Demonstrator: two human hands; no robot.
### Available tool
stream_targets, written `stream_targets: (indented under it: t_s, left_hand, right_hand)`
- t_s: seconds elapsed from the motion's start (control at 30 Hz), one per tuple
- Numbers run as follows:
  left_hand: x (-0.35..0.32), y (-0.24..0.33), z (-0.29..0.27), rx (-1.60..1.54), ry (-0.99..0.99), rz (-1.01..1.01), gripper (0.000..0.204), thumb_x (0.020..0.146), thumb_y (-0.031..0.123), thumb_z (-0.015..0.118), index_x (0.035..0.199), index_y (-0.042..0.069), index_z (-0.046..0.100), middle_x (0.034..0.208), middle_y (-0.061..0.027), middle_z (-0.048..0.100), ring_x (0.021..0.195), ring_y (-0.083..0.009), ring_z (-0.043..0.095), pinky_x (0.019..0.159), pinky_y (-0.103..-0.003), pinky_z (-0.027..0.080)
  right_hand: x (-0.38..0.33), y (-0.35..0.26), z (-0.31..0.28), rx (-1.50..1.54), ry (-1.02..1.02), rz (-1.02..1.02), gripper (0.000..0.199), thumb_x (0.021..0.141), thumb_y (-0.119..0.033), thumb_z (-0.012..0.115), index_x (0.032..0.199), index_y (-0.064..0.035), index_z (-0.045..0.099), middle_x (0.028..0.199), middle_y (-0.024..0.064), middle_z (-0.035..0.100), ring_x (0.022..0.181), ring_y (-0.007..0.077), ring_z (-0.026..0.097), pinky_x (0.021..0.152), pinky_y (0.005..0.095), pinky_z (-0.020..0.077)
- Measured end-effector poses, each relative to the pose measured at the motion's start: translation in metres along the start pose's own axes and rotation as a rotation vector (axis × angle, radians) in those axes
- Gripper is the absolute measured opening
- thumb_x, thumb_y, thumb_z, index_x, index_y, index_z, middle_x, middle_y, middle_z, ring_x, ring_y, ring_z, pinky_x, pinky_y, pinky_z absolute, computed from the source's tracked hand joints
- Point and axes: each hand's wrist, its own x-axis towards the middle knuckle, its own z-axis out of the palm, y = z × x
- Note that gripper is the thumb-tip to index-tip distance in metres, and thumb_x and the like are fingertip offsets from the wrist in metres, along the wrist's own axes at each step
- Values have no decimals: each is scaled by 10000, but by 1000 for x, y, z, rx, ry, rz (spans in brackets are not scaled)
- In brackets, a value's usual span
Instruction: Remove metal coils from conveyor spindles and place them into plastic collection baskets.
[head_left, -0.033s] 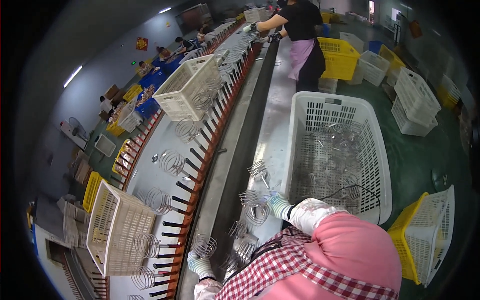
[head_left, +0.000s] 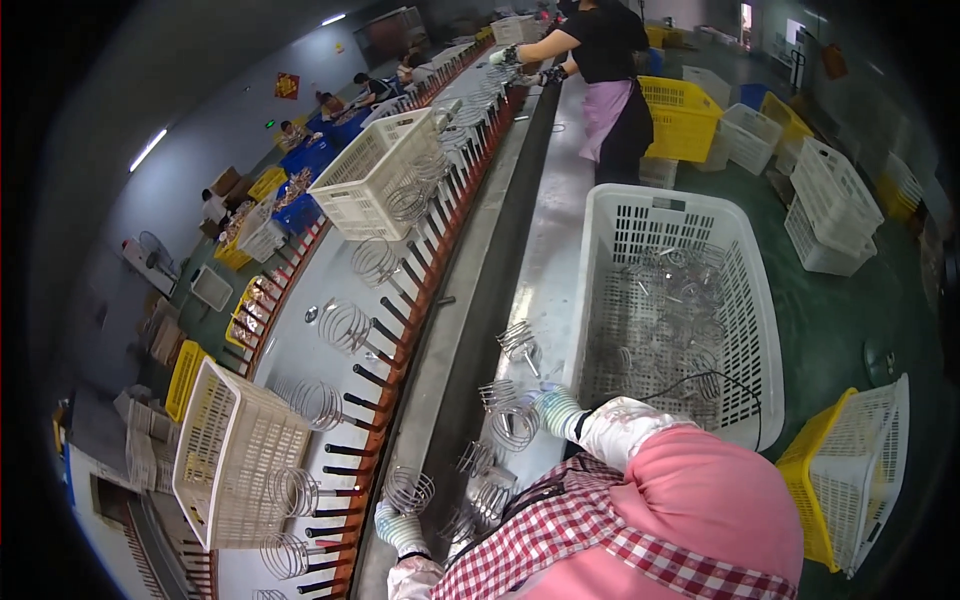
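Observation:
My left hand [head_left: 403, 530], in a striped knit glove, is closed at the base of a round metal wire coil [head_left: 409, 491] beside the conveyor's near edge. Striped the same way, my right hand [head_left: 560, 411] grips a second wire coil [head_left: 514, 426] over the metal bench. More loose coils lie between my hands, one wire coil [head_left: 519, 343] farther up the bench. Along the conveyor's red-brown edge runs a row of black handles [head_left: 367, 376]; several carry wire coils [head_left: 343, 326] lying on the pale belt. My fingertips are partly hidden.
A large white basket [head_left: 752, 300] with many wire coils stands at my right. Two cream crates [head_left: 240, 480] [head_left: 345, 195] sit on the conveyor. Across a dark gap [head_left: 500, 270] runs the bench. Farther along, a co-worker [head_left: 610, 60] stands by a yellow crate [head_left: 680, 105].

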Motion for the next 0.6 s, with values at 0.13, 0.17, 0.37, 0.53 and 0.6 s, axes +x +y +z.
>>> stream_targets:
  t_s: [0.13, 0.17, 0.37, 0.53, 0.6]
  left_hand:
    - [3, -2, -3, 6, 14, 13, 100, 748, 152, 627, 791, 68, 660, 752, -49, 651, 658, -193, 607, 601, -291, 467]
    - [4, -4, -4, 6, 15, 11, 100, 748, 152, 627, 791, 68, 660, 752, -49, 651, 658, -193, 607, 601, -291, 467]
    - [6, 2, -9, -36, 42, 65, 154, 646, 189, 650, 750, 75, 642, 695, -129, 582, 654, -337, 567, 579, -406, 453]
    - [6, -6, -4, -28, 27, 33, 153, 703, 189, 652, 778, 55, 659, 719, -103, 620, 645, -286, 589, 583, -358, 450]
    - [6, -3, -1, -20, 29, 66, 151, 702, 188, 652, 771, 53, 657, 717, -106, 616, 643, -289, 586, 582, -358, 449]
  right_hand:
    - [-1, -11, 4, -26, -82, 100, 279, 885, -203, 387, 1061, -83, 567, 1069, 99, 587, 1002, 245, 534, 888, 328, 380]
    - [-2, -13, 5, -31, -102, 127, 296, 905, -196, 359, 1082, -74, 563, 1089, 105, 583, 1021, 241, 532, 895, 327, 377]
    - [3, -17, -7, -58, -149, 111, 307, 871, -137, 374, 1102, -111, 575, 1109, 83, 585, 995, 217, 569, 872, 340, 398]
    - [7, -22, -18, -104, -166, 105, 319, 817, -75, 389, 1065, -133, 582, 1055, 71, 594, 955, 206, 587, 831, 341, 414]
    - [5, -8, 7, -101, -163, 112, 334, 781, -120, 470, 1101, -139, 563, 1049, 77, 594, 932, 222, 587, 823, 359, 418]
